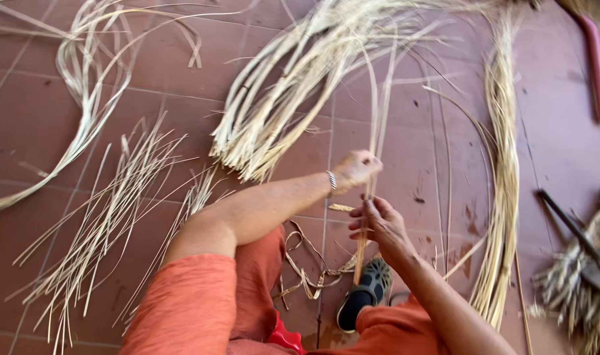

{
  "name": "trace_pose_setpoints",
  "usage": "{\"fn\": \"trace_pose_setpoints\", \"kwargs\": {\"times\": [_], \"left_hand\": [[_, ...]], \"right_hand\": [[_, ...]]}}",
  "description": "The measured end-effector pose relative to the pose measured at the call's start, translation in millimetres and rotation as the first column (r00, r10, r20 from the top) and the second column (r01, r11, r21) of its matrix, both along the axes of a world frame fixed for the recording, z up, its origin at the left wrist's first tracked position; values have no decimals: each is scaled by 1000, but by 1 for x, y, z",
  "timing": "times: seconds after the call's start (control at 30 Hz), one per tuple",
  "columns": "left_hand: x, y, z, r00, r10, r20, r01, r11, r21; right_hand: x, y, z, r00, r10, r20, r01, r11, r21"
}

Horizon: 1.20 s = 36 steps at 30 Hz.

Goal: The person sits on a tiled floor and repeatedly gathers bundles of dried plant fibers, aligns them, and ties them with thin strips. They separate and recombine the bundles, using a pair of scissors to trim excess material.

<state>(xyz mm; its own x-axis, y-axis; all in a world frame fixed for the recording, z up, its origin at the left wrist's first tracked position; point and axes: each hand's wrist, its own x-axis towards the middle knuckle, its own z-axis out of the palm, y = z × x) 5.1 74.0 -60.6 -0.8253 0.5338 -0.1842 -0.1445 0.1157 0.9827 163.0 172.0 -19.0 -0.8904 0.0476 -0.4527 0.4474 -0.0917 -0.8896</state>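
Pale cane strips (377,125) are rising from between the two hands, running up from near the dark sandal (367,292) toward the big bundle (280,98) fanned across the reddish tile floor (37,125). The left hand (356,167), wearing a bracelet at the wrist, is closing its fingers firmly around the strips higher up. The right hand (377,223) is sitting just below, fingers half curled and partly spread, pressing against the same strips; whether it is fully gripping them cannot be told. Both arms are coming out of orange sleeves.

Thin loose slivers (109,223) are lying scattered on the left, and a long curved sheaf (504,171) is arching down the right side. A few curled scraps (306,269) are lying by the foot. A red pipe (596,66) is lying at the upper right, and a dark-handled tool (569,227) is resting against a heap of frayed fibre (576,289) at the right edge.
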Motion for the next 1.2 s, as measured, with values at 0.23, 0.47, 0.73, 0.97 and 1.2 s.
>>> {"fn": "trace_pose_setpoints", "kwargs": {"times": [0.23, 0.47, 0.73, 0.97, 1.2], "left_hand": [[-14, 6, 15, 973, -65, 224, 20, 980, 199], [9, 9, 27, 885, -410, 221, 354, 900, 253], [11, 7, 40, 933, -320, 162, 306, 946, 106], [11, 9, 38, 907, -383, 175, 357, 920, 164], [14, 6, 41, 877, -438, 197, 393, 891, 228]], "right_hand": [[12, 29, -11, 997, 7, -81, -14, 996, -84], [18, 48, 11, 1000, -22, -18, 18, 985, -174], [26, 74, -3, 992, -118, -50, 115, 992, -49], [32, 85, -14, 989, -124, -79, 127, 991, 37], [32, 82, -6, 980, -149, -129, 155, 987, 38]]}}
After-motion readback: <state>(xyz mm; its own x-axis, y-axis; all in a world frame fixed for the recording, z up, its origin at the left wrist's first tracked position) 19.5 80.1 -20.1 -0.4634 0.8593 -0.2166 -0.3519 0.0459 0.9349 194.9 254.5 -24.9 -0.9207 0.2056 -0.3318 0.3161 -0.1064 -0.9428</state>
